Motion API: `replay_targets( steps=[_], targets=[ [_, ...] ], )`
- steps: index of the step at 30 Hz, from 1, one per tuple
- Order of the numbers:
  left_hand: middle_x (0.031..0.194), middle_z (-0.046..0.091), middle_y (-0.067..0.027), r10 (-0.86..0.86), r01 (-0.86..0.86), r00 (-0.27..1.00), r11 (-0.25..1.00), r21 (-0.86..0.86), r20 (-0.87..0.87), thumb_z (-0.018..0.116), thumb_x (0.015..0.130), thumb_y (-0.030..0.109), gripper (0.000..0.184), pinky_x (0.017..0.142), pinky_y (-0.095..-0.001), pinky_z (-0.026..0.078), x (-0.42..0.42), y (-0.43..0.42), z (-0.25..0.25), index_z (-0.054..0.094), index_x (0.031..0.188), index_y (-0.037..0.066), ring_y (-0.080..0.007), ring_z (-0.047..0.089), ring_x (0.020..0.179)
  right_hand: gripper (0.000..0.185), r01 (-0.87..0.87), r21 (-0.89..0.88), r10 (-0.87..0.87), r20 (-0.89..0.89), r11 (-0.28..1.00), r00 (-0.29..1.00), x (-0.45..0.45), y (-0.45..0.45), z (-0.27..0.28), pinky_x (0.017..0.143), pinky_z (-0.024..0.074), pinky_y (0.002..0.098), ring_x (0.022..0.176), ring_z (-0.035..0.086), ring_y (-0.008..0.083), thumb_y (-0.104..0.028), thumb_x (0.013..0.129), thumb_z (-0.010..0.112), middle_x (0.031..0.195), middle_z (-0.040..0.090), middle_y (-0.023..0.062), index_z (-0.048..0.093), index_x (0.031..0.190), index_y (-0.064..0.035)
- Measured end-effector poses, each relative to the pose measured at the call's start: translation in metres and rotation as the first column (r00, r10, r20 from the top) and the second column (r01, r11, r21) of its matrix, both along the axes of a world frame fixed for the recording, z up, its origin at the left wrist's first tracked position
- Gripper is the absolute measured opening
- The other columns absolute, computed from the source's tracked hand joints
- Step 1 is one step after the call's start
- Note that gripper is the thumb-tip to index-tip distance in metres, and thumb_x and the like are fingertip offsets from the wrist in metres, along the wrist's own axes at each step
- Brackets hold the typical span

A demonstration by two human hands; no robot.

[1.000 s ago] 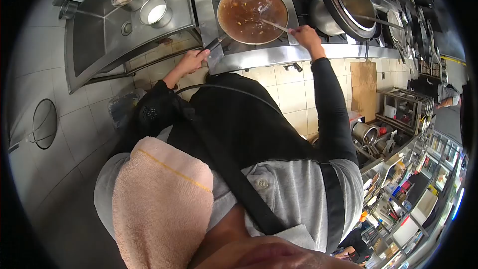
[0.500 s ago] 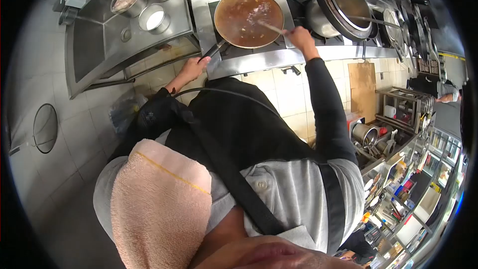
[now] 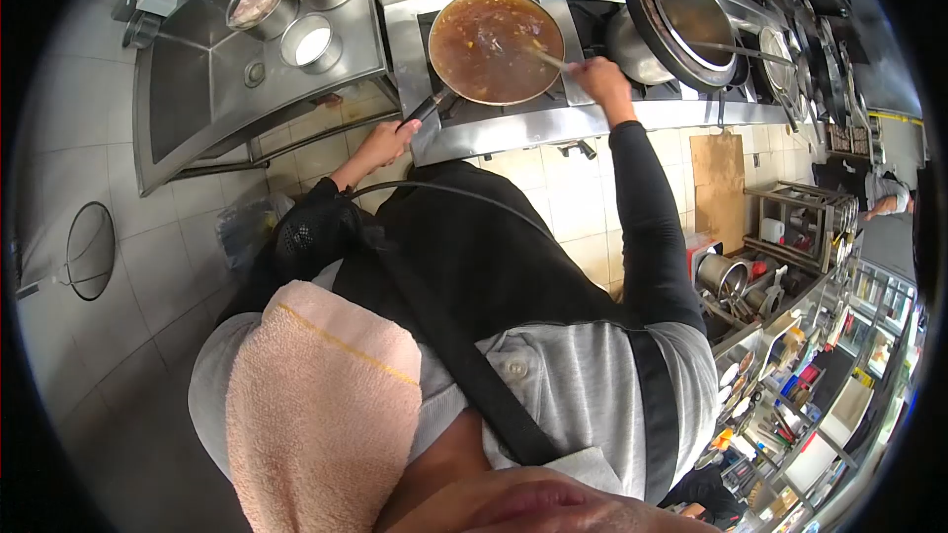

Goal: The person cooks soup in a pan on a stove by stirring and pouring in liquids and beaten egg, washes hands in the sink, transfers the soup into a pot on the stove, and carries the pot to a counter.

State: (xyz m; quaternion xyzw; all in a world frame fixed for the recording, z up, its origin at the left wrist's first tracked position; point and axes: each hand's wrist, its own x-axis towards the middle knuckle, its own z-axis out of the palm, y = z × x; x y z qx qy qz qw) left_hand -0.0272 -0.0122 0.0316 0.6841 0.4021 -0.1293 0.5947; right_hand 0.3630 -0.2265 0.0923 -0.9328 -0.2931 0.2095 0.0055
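A wide pan [image 3: 497, 47] of brown sauce with small pieces in it sits on the stove [image 3: 513, 128]. My left hand [image 3: 387, 141] is closed around the pan's dark handle [image 3: 425, 110], on the near left side. From the right, my right hand [image 3: 599, 79] grips a light-coloured stirring utensil [image 3: 546, 58], whose far end is hidden in the sauce. Right of this pan, a steel pot [image 3: 632, 47] stands with dark pans and a steel bowl [image 3: 696, 18] stacked tilted against it.
At the left is a steel sink [image 3: 178, 89], with containers of pale meat [image 3: 257, 0] and of white contents [image 3: 313, 45] beside it. A strainer [image 3: 90, 251] hangs far left. Shelves with cookware [image 3: 724, 276] and other people [image 3: 887, 193] are at the right.
The utensil has shifted in the sauce with my right hand. My left hand stays on the handle. The whole view has shifted slightly.
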Motion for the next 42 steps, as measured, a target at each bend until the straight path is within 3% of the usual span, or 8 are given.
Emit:
replay_targets(
  steps=[13, 17, 21, 25, 29, 33, 38, 42],
  targets=[
    [0.057, 0.044, 0.0002, 0.003, -0.002, 0.999, 1.000, -0.026, 0.050, 0.054, 0.095, 0.054, 0.052, 0.037, -0.0264, 0.031, 0.000, 0.005, -0.014, 0.059, 0.093, 0.002, -0.0092, 0.039, 0.040, 0.055, -0.168, -0.074, 0.170, 0.014, 0.983, 0.985, 0.017, -0.031, 0.016, 0.091, 0.0517, 0.0474, 0.104, 0.065, 0.0376, -0.054, 0.091, 0.056, 0.110, 0.068, 0.0208, 0.071, 0.107, -0.0037],
    [0.056, 0.044, -0.0011, -0.012, 0.012, 1.000, 1.000, -0.022, -0.003, 0.055, 0.093, 0.057, 0.056, 0.037, -0.0270, 0.032, 0.003, 0.003, -0.002, 0.060, 0.096, 0.001, -0.0102, 0.039, 0.040, 0.052, 0.004, -0.009, -0.002, 0.118, 1.000, 0.993, -0.020, 0.002, 0.031, 0.090, 0.0516, 0.0476, 0.101, 0.066, 0.0373, -0.053, 0.088, 0.061, 0.107, 0.069, 0.0206, 0.073, 0.103, -0.0055],
    [0.059, 0.046, -0.0017, -0.022, 0.022, 1.000, 1.000, -0.003, 0.021, 0.055, 0.093, 0.057, 0.056, 0.036, -0.0272, 0.032, -0.001, 0.004, -0.012, 0.059, 0.096, 0.001, -0.0106, 0.041, 0.040, 0.052, -0.172, -0.042, 0.174, 0.040, 0.984, 0.984, 0.012, -0.037, 0.026, 0.091, 0.0517, 0.0464, 0.103, 0.066, 0.0381, -0.052, 0.088, 0.061, 0.108, 0.069, 0.0222, 0.072, 0.105, -0.0037],
    [0.062, 0.049, -0.0024, -0.054, 0.054, 0.998, 0.998, -0.013, -0.013, 0.055, 0.093, 0.056, 0.056, 0.036, -0.0270, 0.033, -0.002, 0.006, -0.016, 0.060, 0.094, 0.001, -0.0104, 0.043, 0.042, 0.051, 0.036, -0.035, -0.033, 0.086, 0.999, 0.996, -0.012, -0.003, 0.053, 0.094, 0.0501, 0.0471, 0.107, 0.064, 0.0381, -0.050, 0.088, 0.061, 0.109, 0.068, 0.0245, 0.071, 0.107, -0.0042],
    [0.061, 0.049, -0.0029, -0.039, 0.038, 0.999, 0.999, 0.034, 0.028, 0.055, 0.093, 0.057, 0.056, 0.036, -0.0266, 0.033, 0.001, 0.004, -0.008, 0.060, 0.092, 0.001, -0.0108, 0.042, 0.040, 0.053, -0.190, -0.090, 0.197, 0.072, 0.978, 0.978, 0.014, -0.026, 0.020, 0.092, 0.0506, 0.0477, 0.107, 0.064, 0.0388, -0.052, 0.088, 0.060, 0.107, 0.068, 0.0242, 0.071, 0.106, -0.0029],
    [0.056, 0.045, -0.0006, -0.031, 0.031, 0.999, 1.000, 0.003, 0.034, 0.055, 0.095, 0.053, 0.052, 0.037, -0.0263, 0.033, 0.001, 0.006, -0.011, 0.060, 0.092, 0.001, -0.0111, 0.043, 0.041, 0.053, -0.026, 0.045, 0.020, 0.137, 0.999, 0.990, -0.002, -0.004, 0.039, 0.092, 0.0509, 0.0473, 0.105, 0.065, 0.0381, -0.052, 0.088, 0.060, 0.107, 0.068, 0.0234, 0.072, 0.100, -0.0016],
    [0.059, 0.045, 0.0008, -0.026, 0.026, 0.998, 1.000, 0.006, 0.056, 0.055, 0.096, 0.051, 0.050, 0.037, -0.0247, 0.032, -0.001, 0.005, -0.015, 0.059, 0.091, 0.002, -0.0080, 0.041, 0.043, 0.056, -0.166, -0.087, 0.165, -0.010, 0.982, 0.986, 0.011, -0.019, 0.036, 0.091, 0.0520, 0.0469, 0.107, 0.065, 0.0391, -0.051, 0.089, 0.061, 0.114, 0.067, 0.0226, 0.068, 0.115, -0.0023],
    [0.062, 0.046, 0.0015, -0.027, 0.027, 1.000, 1.000, -0.012, 0.011, 0.055, 0.096, 0.051, 0.050, 0.037, -0.0238, 0.032, -0.002, 0.008, -0.006, 0.059, 0.090, 0.001, -0.0067, 0.041, 0.045, 0.055, -0.037, 0.009, 0.036, 0.067, 0.999, 0.997, -0.011, 0.012, 0.033, 0.091, 0.0516, 0.0486, 0.105, 0.066, 0.0397, -0.052, 0.089, 0.060, 0.113, 0.067, 0.0242, 0.070, 0.107, -0.0011]
  ],
)
